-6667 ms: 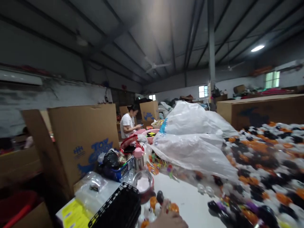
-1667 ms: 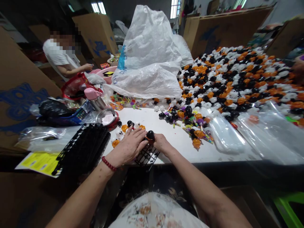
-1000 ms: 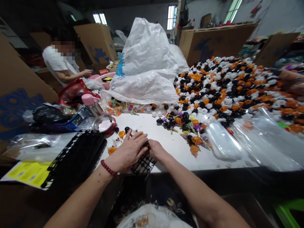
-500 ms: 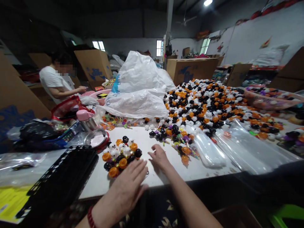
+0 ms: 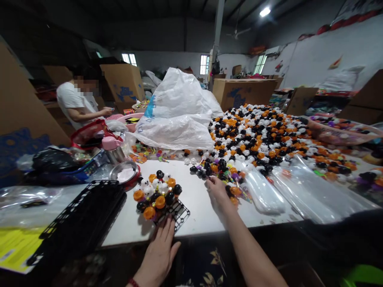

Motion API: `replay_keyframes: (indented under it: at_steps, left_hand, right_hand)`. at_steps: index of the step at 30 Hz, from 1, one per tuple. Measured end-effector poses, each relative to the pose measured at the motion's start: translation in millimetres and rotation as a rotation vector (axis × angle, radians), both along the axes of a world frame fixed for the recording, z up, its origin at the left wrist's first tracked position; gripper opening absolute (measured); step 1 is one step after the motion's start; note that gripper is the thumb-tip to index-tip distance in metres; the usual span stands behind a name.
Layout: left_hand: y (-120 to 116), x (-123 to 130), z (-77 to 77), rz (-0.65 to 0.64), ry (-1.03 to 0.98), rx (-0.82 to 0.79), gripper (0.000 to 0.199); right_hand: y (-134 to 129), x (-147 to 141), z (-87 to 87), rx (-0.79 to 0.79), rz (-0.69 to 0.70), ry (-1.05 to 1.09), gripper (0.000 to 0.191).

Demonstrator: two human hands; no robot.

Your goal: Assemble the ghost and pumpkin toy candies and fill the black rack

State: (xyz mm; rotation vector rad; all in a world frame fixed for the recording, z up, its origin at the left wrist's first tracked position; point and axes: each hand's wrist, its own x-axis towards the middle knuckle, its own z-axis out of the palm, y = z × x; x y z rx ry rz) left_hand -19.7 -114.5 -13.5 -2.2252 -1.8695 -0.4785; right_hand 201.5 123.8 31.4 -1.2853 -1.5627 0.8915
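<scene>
A black plastic grid tray [image 5: 181, 214] lies on the white table, with several orange, white and black toy heads [image 5: 155, 191] standing close together in it. Its front right corner shows bare holes. My left hand [image 5: 161, 243] rests flat against the tray's near edge, fingers stretched out. To the right, my right hand [image 5: 219, 192] reaches to a small heap of black and orange toys with colourful stems [image 5: 221, 169]. Its fingers are bent together at the heap's near edge; whatever is between them is hidden.
Stacked black grid trays [image 5: 86, 219] lie at left, near a steel bowl [image 5: 123, 172] and a pink-lidded flask [image 5: 112, 149]. Clear plastic bags [image 5: 308, 191] lie at right. Behind are a big toy pile [image 5: 257, 131] and a white sack [image 5: 179, 107]. A person [image 5: 79, 99] stands back left.
My right hand has moved away and right to the small heap, its fingers drawing together. My left hand has slid back towards me, uncovering the tray's front corner.
</scene>
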Motion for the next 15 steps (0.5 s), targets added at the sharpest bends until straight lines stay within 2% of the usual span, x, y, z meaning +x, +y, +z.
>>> replay_keyframes:
  at_steps: [5, 9, 12, 15]
  left_hand:
    - [26.1, 42.7, 1.2, 0.159, -0.073, -0.03, 0.057]
    - [46.6, 66.7, 13.2, 0.198, -0.134, -0.072, 0.06]
    - [45.4, 63.0, 22.0, 0.103, -0.212, -0.066, 0.056]
    - [29.2, 43.2, 25.5, 0.045, -0.263, -0.023, 0.048]
  right_hand:
    - [-47.6, -6.0, -1.0, -0.318, 0.169, 0.336, 0.026]
    - [-81.4, -20.1, 0.7, -0.386, 0.234, 0.424, 0.035]
    - [-100.4, -28.2, 0.8, -0.378, 0.265, 0.413, 0.036]
    - [-113.4, -32.0, -0.9, -0.374, 0.264, 0.368, 0.037]
